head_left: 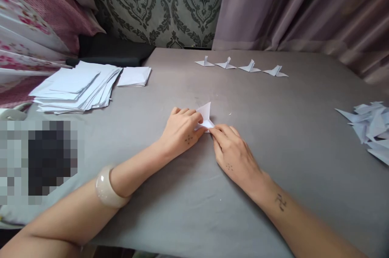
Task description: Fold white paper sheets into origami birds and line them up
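In the middle of the frame, the paper (205,113) is between the two hands, low on the worktop (170,193), with one pointed flap standing up and a flatter part below it. The left hand (184,128) covers its left side; the grip there is nearly closed, with bent fingers and the thumb at the lower edge of the paper. The right hand (232,148) comes from the lower right, and its grip is also closed, the fingertips pinching the near corner, close to the left thumb. A pale bangle (109,187) is around the left forearm. In the upper left lie a large stack (75,88) of white sheets and, just beside it, a small stack (134,76). Four folded pieces (249,66) stand in a row at the upper right, and a loose heap (375,122) of folded white shapes lies at the right edge
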{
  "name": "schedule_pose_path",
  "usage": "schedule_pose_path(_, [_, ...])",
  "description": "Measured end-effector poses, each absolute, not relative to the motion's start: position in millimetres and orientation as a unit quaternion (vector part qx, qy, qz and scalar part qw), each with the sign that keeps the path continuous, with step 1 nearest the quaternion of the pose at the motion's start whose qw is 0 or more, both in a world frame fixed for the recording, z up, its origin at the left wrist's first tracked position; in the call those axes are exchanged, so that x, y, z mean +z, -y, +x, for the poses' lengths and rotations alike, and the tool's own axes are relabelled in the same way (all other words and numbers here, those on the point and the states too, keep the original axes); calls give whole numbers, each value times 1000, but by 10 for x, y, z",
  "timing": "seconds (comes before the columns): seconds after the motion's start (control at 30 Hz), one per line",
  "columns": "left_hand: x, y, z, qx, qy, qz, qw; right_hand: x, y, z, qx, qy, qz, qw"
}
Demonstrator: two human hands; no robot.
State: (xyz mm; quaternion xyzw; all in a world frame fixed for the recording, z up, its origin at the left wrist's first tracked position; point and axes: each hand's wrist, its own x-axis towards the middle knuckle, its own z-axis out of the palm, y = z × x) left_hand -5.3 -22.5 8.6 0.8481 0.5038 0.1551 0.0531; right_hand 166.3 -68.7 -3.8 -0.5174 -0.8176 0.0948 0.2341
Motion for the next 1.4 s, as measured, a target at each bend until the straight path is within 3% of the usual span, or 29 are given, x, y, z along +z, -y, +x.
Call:
schedule_pose_path(0.3, [44, 284, -57, 180, -565, 797, 118, 21, 779, 1592, 68, 828, -527, 178])
schedule_pose_path(0.97, [106, 222, -77, 152, -565, 802, 120, 67, 800, 1518, 24, 846, -521, 107])
schedule_pose_path(1.4, [128, 316, -267, 177, -504, 835, 129, 35, 816, 1612, -2, 831, -528, 174])
